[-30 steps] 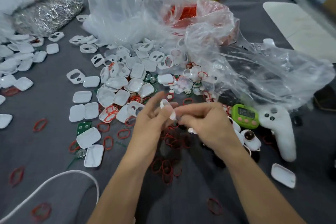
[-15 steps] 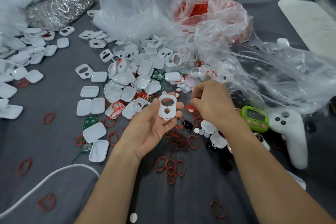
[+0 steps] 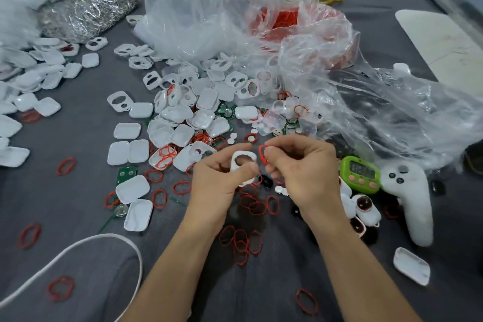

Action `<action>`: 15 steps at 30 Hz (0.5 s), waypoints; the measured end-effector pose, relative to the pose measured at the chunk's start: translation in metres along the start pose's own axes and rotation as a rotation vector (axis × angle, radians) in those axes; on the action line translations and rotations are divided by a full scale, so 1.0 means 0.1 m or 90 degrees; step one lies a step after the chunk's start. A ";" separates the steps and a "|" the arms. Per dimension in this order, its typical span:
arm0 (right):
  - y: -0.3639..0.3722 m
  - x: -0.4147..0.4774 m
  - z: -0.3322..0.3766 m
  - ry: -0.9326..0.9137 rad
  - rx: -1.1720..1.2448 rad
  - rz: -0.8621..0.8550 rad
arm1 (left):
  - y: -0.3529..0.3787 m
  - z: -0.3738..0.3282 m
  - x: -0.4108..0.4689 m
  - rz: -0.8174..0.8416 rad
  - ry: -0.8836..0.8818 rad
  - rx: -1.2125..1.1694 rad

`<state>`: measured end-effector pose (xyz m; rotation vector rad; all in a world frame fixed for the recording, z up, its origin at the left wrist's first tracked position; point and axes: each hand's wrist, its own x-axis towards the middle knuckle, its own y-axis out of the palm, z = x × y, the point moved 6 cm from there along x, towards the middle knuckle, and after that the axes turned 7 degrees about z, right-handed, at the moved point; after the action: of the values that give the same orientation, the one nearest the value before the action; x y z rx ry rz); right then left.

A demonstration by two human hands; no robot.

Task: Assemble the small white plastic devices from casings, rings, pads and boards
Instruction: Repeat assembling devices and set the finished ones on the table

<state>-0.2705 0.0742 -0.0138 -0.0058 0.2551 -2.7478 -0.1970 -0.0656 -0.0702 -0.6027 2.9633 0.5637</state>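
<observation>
Head view: left of the green timer [image 3: 362, 174], the left hand [image 3: 219, 185] grips a white casing [image 3: 244, 162] with two cut-outs, thumb curled over its lower edge. Between casing and timer, the right hand [image 3: 305, 170] pinches a red ring [image 3: 262, 154] in thumb and forefinger, just beside the casing's right edge; whether they touch I cannot tell. Beyond and left of the timer spreads a heap of casings [image 3: 198, 115]. Clear bags [image 3: 366, 102] crowd close behind the timer, and a white controller [image 3: 410, 198] lies just right of it. Nearer than the timer and leftward, loose rings [image 3: 243, 240] dot the grey cloth [image 3: 78, 290], which lies mostly bare there up to a white cable [image 3: 78, 246].
</observation>
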 end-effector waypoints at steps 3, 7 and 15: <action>0.00 -0.08 -0.03 -0.052 -0.113 -0.003 | 0.06 0.01 -0.03 -0.003 -0.005 0.096; 0.02 -0.12 0.08 -0.183 -0.365 -0.009 | 0.10 0.00 -0.04 0.057 -0.046 0.186; 0.14 -0.17 0.16 -0.292 -0.459 0.061 | 0.16 -0.09 -0.07 0.114 -0.079 0.194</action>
<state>-0.2492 0.0646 -0.0004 -0.7705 1.0480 -2.3227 -0.1964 -0.0528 -0.0553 -0.2672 2.9151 0.1455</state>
